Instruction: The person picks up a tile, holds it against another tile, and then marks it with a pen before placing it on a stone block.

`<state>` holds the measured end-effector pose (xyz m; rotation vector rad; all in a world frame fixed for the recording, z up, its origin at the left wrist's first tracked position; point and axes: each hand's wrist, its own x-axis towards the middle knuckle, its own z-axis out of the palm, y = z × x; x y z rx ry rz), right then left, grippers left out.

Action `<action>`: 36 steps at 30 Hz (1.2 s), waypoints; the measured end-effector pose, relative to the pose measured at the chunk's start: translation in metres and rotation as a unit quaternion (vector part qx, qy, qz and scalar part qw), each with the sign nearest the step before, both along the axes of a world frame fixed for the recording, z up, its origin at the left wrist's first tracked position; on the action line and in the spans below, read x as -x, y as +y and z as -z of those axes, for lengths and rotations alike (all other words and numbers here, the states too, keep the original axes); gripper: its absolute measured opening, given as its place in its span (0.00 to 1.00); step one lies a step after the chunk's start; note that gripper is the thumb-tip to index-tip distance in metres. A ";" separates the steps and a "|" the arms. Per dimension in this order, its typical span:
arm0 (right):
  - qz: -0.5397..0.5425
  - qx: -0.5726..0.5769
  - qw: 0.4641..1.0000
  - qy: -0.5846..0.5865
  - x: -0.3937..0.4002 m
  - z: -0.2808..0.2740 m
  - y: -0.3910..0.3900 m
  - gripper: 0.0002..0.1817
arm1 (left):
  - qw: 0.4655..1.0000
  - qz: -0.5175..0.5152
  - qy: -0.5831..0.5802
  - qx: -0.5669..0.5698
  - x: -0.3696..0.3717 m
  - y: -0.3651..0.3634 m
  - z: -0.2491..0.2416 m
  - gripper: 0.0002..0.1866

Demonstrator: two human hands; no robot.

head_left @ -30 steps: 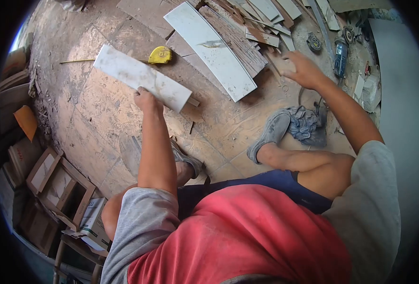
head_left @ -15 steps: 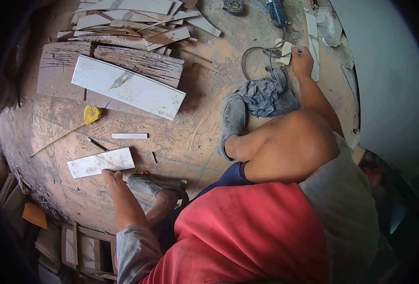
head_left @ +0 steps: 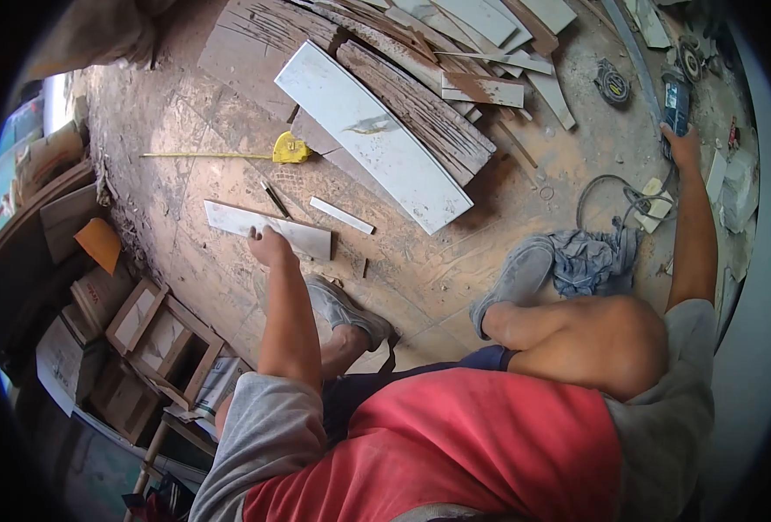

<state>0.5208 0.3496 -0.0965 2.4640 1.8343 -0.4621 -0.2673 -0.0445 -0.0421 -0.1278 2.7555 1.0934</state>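
My left hand (head_left: 271,246) is closed on the near edge of a small white tile strip (head_left: 303,233), which looks tilted up from the floor. Far to the right, my right hand (head_left: 683,146) grips the rear end of a blue angle grinder (head_left: 677,103); its disc end points away from me. A pencil-like marker (head_left: 275,200) and a narrow white tile sliver (head_left: 342,215) lie just beyond the strip. Farther off, a yellow tape measure (head_left: 291,149) has its blade pulled out to the left.
A long marbled tile (head_left: 372,130) rests on grooved brown slabs (head_left: 416,109). Behind are piled tile offcuts (head_left: 481,87) and a black tape measure (head_left: 612,84). A cable with a pale socket block (head_left: 655,207) and a grey cloth (head_left: 581,264) lie near my foot. Wooden frames (head_left: 172,335) stand at left.
My right hand has moved from the socket block forward to the grinder. My left hand has raised the tile strip's near edge. The view has turned to the left.
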 end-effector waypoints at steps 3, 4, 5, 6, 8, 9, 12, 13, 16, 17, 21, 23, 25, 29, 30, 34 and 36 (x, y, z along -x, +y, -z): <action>0.061 0.013 0.995 -0.077 0.022 -0.006 0.001 0.51 | 0.969 0.244 -0.040 -0.023 -0.057 0.068 -0.033 0.16; 0.074 -0.021 0.991 -0.105 0.021 -0.001 -0.001 0.50 | 0.955 0.296 -0.037 -0.002 -0.075 0.090 -0.039 0.15; 0.081 -0.104 0.979 -0.156 0.026 0.002 -0.005 0.47 | 0.950 0.301 -0.089 0.002 -0.089 0.110 -0.043 0.18; 0.088 -0.190 0.956 -0.204 0.031 -0.001 -0.008 0.45 | 0.949 0.298 -0.105 0.004 -0.107 0.133 -0.053 0.20; -0.073 -0.297 0.948 -0.091 0.097 -0.058 -0.028 0.29 | 0.950 0.298 -0.095 0.018 -0.119 0.162 -0.050 0.23; -0.076 -0.211 0.973 0.053 0.132 -0.074 -0.045 0.21 | 0.953 0.283 -0.109 0.024 -0.123 0.172 -0.048 0.24; -0.169 0.072 0.931 0.316 0.232 -0.092 -0.107 0.09 | 0.955 0.263 -0.130 0.044 -0.126 0.184 -0.038 0.25; -0.180 0.181 0.898 0.358 0.259 -0.090 -0.131 0.12 | 0.956 0.255 -0.138 0.053 -0.126 0.185 -0.035 0.25; -0.184 0.307 0.808 0.467 0.324 -0.072 -0.195 0.18 | 0.953 0.248 -0.166 0.057 -0.120 0.181 -0.016 0.24; -0.172 0.353 0.793 0.466 0.343 -0.077 -0.202 0.17 | 0.953 0.250 -0.164 0.053 -0.119 0.182 -0.015 0.24; -0.070 0.328 0.794 0.507 0.367 -0.060 -0.218 0.13 | 0.953 0.223 -0.204 0.018 -0.133 0.208 -0.041 0.23; -0.013 0.329 0.794 0.511 0.370 -0.076 -0.207 0.12 | 0.953 0.205 -0.225 -0.004 -0.139 0.221 -0.052 0.23; 0.088 0.318 0.779 0.533 0.370 -0.075 -0.205 0.12 | 0.941 0.225 -0.253 -0.025 -0.137 0.230 -0.053 0.22; 0.137 0.244 0.796 0.536 0.361 -0.062 -0.191 0.12 | 0.938 0.224 -0.258 -0.053 -0.148 0.241 -0.053 0.22; 0.136 0.244 0.797 0.535 0.360 -0.068 -0.186 0.12 | 0.938 0.223 -0.259 -0.054 -0.151 0.240 -0.051 0.22; 0.015 0.208 0.881 0.425 0.362 -0.074 -0.181 0.13 | 0.939 0.211 -0.243 -0.117 -0.158 0.243 -0.047 0.24; 0.025 0.185 0.885 0.426 0.362 -0.074 -0.185 0.13 | 0.936 0.202 -0.255 -0.131 -0.158 0.240 -0.044 0.25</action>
